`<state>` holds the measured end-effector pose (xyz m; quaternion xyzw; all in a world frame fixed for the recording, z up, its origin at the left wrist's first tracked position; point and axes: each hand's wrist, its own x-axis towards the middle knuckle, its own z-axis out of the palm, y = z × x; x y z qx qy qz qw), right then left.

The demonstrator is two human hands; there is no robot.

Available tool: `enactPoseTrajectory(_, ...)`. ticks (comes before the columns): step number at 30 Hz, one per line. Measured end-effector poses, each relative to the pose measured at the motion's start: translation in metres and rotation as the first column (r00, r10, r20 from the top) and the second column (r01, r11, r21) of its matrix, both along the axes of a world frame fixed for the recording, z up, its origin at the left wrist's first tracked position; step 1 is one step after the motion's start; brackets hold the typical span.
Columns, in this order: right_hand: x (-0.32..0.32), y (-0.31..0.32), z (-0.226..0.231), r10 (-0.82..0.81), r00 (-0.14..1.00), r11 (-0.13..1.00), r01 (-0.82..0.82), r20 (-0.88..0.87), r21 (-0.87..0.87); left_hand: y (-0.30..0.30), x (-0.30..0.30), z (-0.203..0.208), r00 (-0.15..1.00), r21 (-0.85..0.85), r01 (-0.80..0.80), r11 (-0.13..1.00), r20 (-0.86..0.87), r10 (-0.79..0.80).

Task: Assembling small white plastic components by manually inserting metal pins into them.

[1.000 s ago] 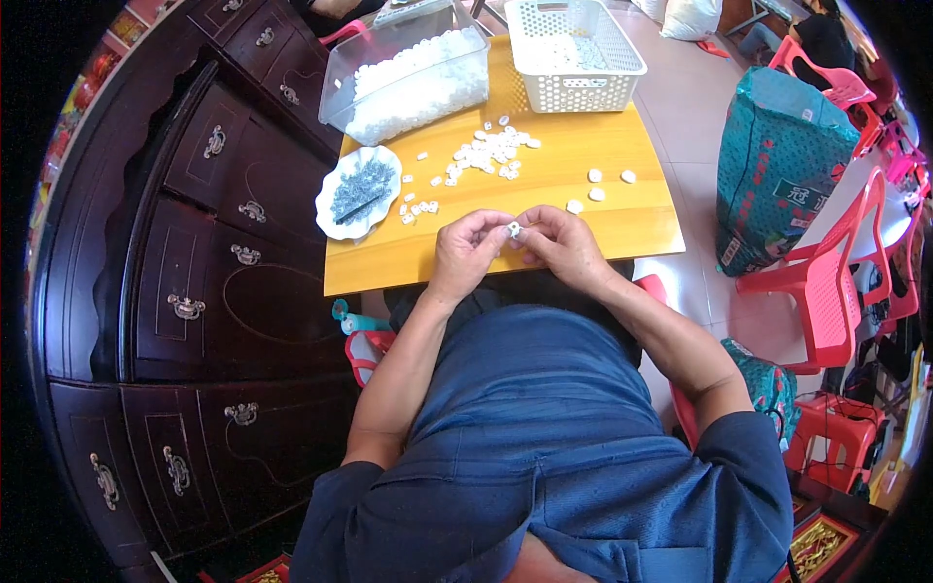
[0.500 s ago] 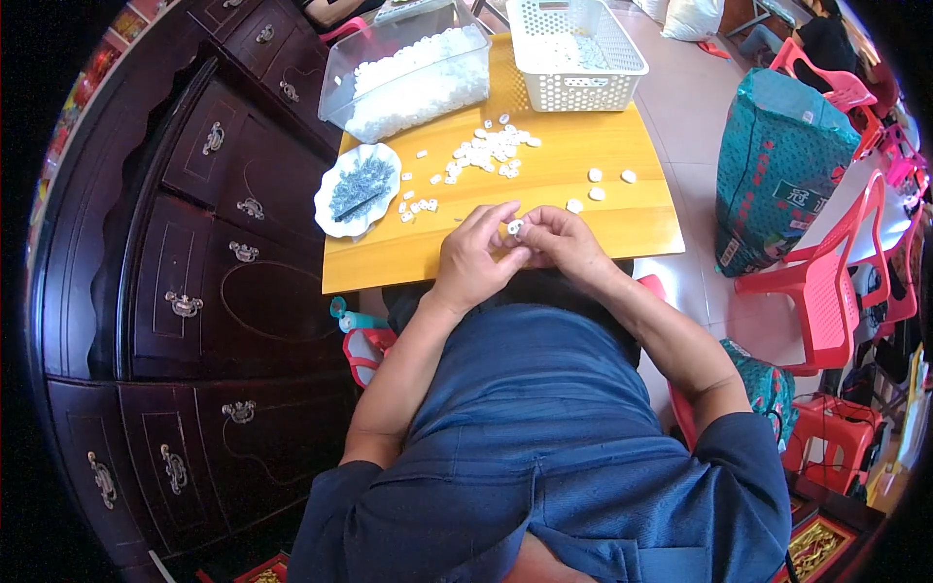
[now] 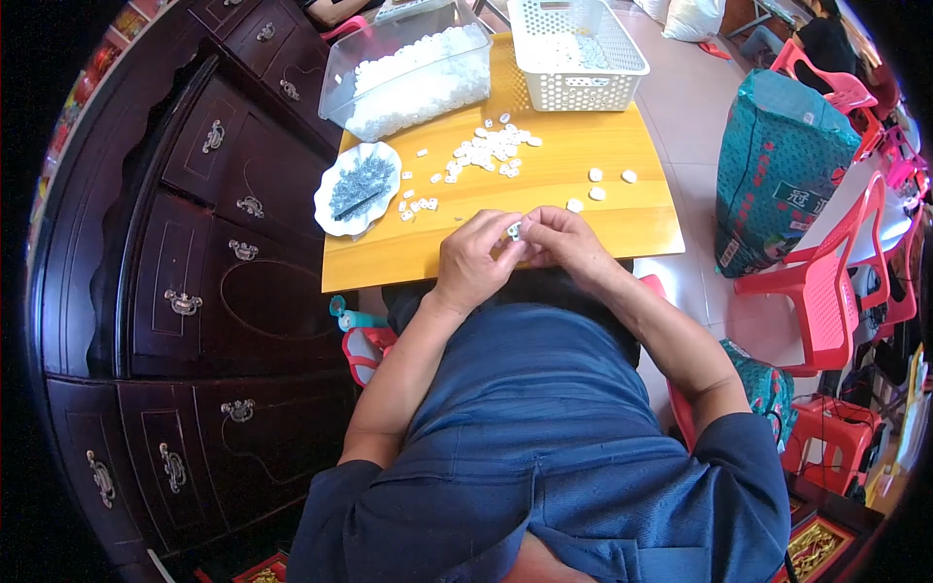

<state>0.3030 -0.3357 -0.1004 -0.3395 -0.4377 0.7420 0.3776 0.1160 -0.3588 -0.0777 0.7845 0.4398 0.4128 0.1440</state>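
Observation:
Over the near edge of the yellow wooden table (image 3: pixel 583 238), my left hand (image 3: pixel 474 257) and my right hand (image 3: pixel 569 243) meet, fingertips together. Between them they pinch a small white plastic piece (image 3: pixel 514 231) with dark spots; the fingers cover part of it. Beyond my hands lies a loose pile of small white plastic pieces (image 3: pixel 489 148). A few small rectangular white pieces (image 3: pixel 418 206) are scattered left of it. Several round white pieces (image 3: pixel 597 193) sit apart on the right. A white scalloped dish (image 3: pixel 324 209) holds many tiny bluish-grey parts (image 3: pixel 362 183) and a dark thin stick.
At the back stand a clear plastic bin (image 3: pixel 335 97) full of white pieces and a white perforated basket (image 3: pixel 583 94). A dark wooden cabinet (image 3: pixel 262 291) borders the left. Right of the table are a large teal bag (image 3: pixel 777 165) and red plastic chairs (image 3: pixel 826 291). Other people sit farther back.
My left fingers have closed in around the small white piece, which has turned and now shows less of its face. The things on the table have not moved.

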Motion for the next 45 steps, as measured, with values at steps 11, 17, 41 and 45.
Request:
enactPoseTrajectory(11, 0.004, 0.002, 0.001, 0.012, 1.0, 1.0, -0.012, 0.008, -0.023, -0.001, 0.003, -0.001, 1.0, -0.007, -0.004, 1.0, 0.011, 0.004)
enactPoseTrajectory(17, 0.003, 0.0, 0.004, -0.047, 0.999, 0.998, 0.047, 0.0, -0.045, -0.005, 0.007, 0.003, 0.991, -0.089, -0.117, 0.989, 0.049, 0.122)
enactPoseTrajectory(41, -0.009, -0.012, 0.004, -0.247, 0.969, 0.969, 0.247, -0.024, 0.028, -0.003, 0.007, -0.023, 0.827, -0.487, 0.197, 0.851, 0.549, 0.122)
enactPoseTrajectory(45, -0.009, -0.012, 0.003, -0.249, 0.968, 0.968, 0.249, -0.016, 0.019, -0.003, 0.005, -0.023, 0.829, -0.486, 0.2, 0.851, 0.547, 0.118)
